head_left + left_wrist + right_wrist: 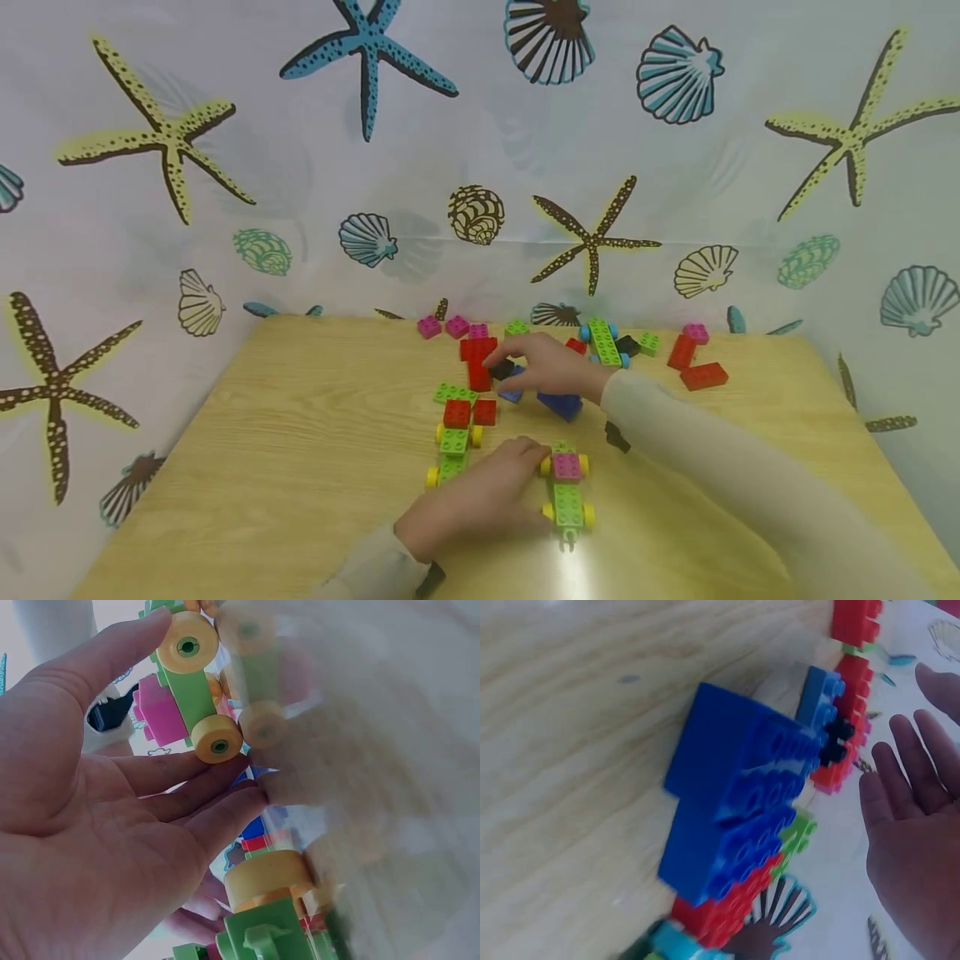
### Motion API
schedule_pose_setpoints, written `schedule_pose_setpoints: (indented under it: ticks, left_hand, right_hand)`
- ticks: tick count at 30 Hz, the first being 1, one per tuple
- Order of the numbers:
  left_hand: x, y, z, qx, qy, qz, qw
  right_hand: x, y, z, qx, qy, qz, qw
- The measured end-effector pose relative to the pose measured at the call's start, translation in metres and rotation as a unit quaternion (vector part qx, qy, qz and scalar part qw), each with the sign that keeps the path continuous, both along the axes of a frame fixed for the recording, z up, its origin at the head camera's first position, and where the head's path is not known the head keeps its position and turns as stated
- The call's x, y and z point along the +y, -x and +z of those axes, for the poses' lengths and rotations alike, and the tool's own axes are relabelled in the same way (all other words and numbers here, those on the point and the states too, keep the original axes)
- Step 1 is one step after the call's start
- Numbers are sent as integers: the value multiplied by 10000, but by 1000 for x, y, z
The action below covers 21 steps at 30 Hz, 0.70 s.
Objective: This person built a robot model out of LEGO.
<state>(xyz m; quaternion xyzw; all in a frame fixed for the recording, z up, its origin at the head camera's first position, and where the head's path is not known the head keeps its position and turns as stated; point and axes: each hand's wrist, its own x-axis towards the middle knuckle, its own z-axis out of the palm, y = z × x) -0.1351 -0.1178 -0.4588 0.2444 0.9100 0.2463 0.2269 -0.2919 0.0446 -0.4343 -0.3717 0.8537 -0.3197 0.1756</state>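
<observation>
Overall, the head view puts a lime-green toy car (567, 504), topped by a magenta brick (567, 467), on the wooden table (322, 433). The left hand (483, 500) lies along its left side, fingers extended. The right hand (551, 367) hovers over loose bricks, fingers loosely bent, gripping nothing. Its sleeve (697, 450) passes over a black piece (617, 437) and could sweep it aside if lowered.

In the left wrist view, the thumb and fingers lie against or very near two yellow wheels (187, 646); contact is hard to confirm. A sideways push there could roll the car off. A second lime-green car (270, 930) is close behind the hand, so a backward shift might bump it.

In the right wrist view, the open palm is apart from the blue bricks (727, 772); a careless reach could scatter these crowded pieces. No container shows in any view.
</observation>
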Motion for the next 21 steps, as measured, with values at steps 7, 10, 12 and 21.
schedule_pose_setpoints:
  ticks: [7,10,12,21]
  left_hand:
    - [-1,-2,2,28,-17,32,10000]
    - [-1,-2,2,-5,-48,22,10000]
    - [-1,-2,2,23,-60,-22,10000]
    - [1,-4,4,142,-97,-96,9998]
  right_hand:
    - [-34,9,-5,426,-409,636,9962]
    - [-46,12,-7,545,-606,767,9937]
    - [-52,15,-9,558,-702,799,9928]
    - [-67,20,-14,595,-1066,1000,9875]
